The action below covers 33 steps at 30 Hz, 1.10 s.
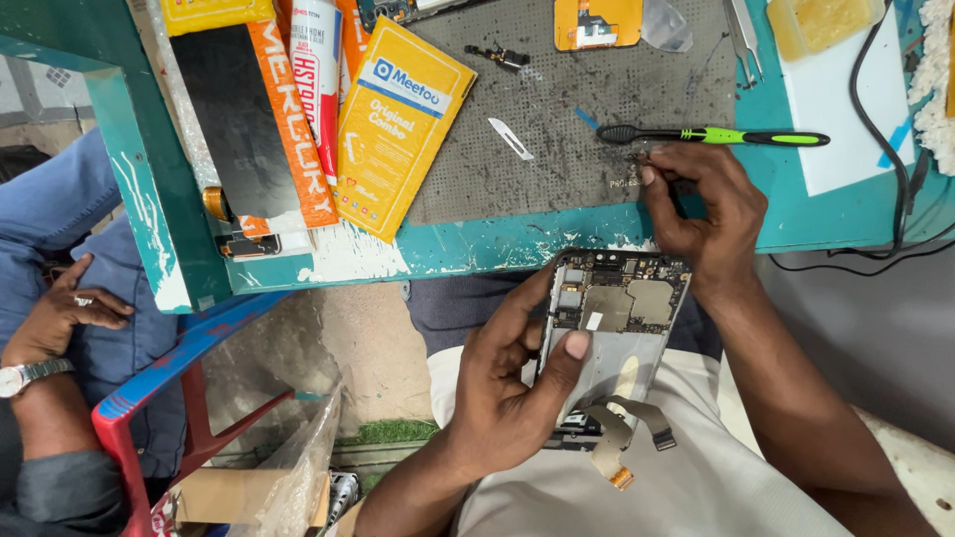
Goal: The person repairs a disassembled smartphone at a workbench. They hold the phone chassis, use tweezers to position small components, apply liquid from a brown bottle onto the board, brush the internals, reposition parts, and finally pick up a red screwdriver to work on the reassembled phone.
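Note:
My left hand (512,393) grips an opened phone (615,328) over my lap, thumb across its bare metal frame. The circuit board shows at the phone's top end and loose flex cables (625,430) hang from its lower end. My right hand (701,204) rests at the edge of the grey work mat (557,109), fingertips pinched together on the mat as if on a tiny part too small to make out. A brush with a green and black handle (726,136) lies just beyond those fingers.
The teal workbench (477,249) carries a small blade (510,138), tweezers (744,40), a yellow packet (393,124), an orange box and a black cable (880,129). Another person's hand (60,310) with a wristwatch rests at the left beside a red chair (164,393).

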{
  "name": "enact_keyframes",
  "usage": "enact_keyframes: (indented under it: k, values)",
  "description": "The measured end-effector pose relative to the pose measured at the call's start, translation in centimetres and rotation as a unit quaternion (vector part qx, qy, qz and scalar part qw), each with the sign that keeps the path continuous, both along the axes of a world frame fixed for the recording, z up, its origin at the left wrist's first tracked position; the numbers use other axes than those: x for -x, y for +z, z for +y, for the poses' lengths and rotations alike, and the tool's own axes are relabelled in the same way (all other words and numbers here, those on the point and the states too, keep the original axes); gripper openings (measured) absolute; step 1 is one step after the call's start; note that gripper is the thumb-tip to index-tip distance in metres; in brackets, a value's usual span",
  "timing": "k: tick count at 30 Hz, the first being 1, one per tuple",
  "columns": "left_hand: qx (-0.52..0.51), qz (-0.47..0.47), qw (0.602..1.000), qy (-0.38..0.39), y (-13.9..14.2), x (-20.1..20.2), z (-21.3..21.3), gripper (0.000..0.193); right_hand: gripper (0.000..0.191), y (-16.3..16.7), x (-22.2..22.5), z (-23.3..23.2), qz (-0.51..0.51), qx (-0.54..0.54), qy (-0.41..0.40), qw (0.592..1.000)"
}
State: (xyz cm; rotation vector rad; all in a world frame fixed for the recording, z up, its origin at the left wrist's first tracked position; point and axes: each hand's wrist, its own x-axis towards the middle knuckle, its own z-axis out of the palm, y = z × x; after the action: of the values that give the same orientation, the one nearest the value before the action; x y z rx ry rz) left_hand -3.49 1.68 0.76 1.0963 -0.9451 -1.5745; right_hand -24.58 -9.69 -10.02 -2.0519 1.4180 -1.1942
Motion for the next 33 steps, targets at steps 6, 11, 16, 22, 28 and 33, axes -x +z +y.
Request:
enact_keyframes:
  k: [6,11,16,22,28,33]
  values:
    - [0.006,0.003,1.0,-0.003,0.27,0.22,0.15,0.054,0.017,-0.01,0.22,0.08,0.022,0.02,0.008,1.0]
    - [-0.001,0.002,1.0,-0.002,0.5,0.24,0.36,0.053,0.016,-0.25,0.33,0.08,0.017,0.029,0.008,0.999]
    - [-0.004,0.002,1.0,0.003,0.4,0.27,0.4,0.054,0.016,-0.41,0.41,0.08,0.016,0.032,0.011,0.999]
    - [-0.009,0.001,1.0,0.002,0.29,0.28,0.6,0.054,0.016,-0.35,0.57,0.34,0.018,0.019,0.008,1.0]
    - [0.003,0.006,1.0,0.011,0.27,0.28,0.72,0.053,0.016,-0.16,0.3,0.55,-0.006,0.003,0.007,1.0]
    - [0.009,-0.007,1.0,0.014,0.25,0.25,0.75,0.052,0.018,0.11,0.17,0.63,-0.004,-0.007,0.0,1.0]
